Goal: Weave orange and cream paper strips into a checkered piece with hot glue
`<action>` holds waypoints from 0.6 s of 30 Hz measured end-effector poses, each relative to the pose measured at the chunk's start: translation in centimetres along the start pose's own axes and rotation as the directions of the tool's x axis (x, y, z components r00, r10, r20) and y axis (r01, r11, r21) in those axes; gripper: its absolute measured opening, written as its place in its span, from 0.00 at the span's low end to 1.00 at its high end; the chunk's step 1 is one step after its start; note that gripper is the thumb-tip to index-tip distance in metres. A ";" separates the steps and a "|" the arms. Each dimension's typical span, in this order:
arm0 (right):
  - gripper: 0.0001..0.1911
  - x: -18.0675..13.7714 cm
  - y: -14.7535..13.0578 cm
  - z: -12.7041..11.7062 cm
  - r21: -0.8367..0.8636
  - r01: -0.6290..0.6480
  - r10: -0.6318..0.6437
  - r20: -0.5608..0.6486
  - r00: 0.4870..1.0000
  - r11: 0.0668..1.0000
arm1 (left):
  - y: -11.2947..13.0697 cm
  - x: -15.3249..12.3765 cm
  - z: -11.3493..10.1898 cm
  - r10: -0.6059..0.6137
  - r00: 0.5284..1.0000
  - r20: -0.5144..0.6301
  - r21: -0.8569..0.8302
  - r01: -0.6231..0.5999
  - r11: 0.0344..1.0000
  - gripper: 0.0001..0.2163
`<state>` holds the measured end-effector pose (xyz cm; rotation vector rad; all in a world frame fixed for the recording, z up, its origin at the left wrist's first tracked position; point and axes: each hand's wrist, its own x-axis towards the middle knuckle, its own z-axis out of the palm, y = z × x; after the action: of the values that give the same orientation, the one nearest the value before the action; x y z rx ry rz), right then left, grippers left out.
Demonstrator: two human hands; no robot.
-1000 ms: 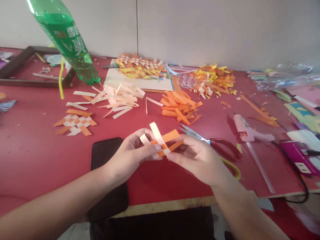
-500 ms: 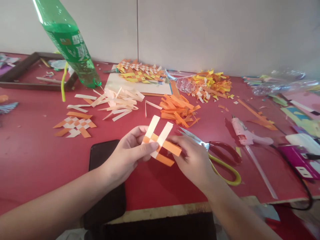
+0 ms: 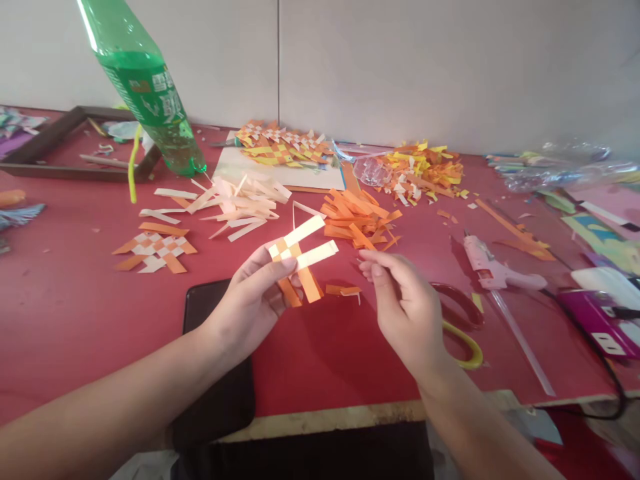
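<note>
Weave of orange/cream strips pinched at corner by left hand, kept off table; right hand loosely curled, holding nothing.

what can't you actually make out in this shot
- Head view: the scissors, blades hidden behind the right hand.
- Black phone, mostly covered by the left hand and forearm.
- Green bottle, top cut off by the frame edge; label print too small.
- Woven strip piece: lower strip ends hidden behind fingers.
</note>
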<state>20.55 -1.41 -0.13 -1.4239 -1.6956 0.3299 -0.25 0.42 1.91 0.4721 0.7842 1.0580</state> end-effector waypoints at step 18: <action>0.21 -3.3 4.4 -8.2 -0.681 0.091 0.095 0.231 0.968 0.726 | -0.7 -0.1 0.1 -0.010 0.995 0.095 0.172 -0.007 0.985 0.12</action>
<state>29.49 -5.61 0.19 -1.9829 -2.1546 -0.1695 0.21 0.00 1.50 0.6646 0.7940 0.9631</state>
